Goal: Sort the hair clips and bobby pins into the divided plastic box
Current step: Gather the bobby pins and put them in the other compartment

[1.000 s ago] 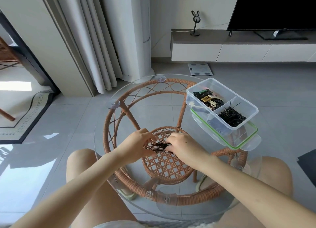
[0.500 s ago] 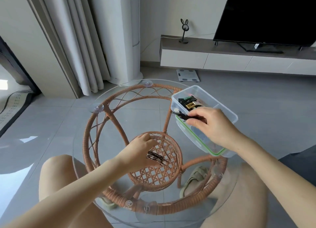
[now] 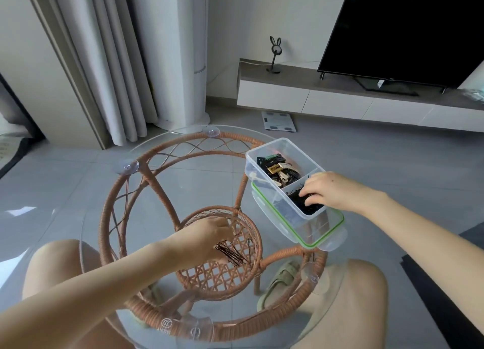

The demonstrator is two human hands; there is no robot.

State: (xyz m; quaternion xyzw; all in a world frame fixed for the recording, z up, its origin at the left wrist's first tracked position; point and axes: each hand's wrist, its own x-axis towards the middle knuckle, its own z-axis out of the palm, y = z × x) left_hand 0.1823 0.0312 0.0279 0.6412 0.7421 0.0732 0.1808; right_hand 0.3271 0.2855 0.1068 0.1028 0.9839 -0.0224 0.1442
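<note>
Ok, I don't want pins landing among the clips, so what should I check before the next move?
1. Right hand is over the boxed bobby pins, not the hair clips: ok.
2. Right hand is empty: cannot tell; its fingers dip into the pile.
3. Divider keeps the two kinds apart: ok.
4. Loose bobby pins on the glass table are within reach of the left hand: ok, they lie right by it.
5. Left hand grips any pins: cannot tell.
6. Divided box sits on its lid: ok.
</note>
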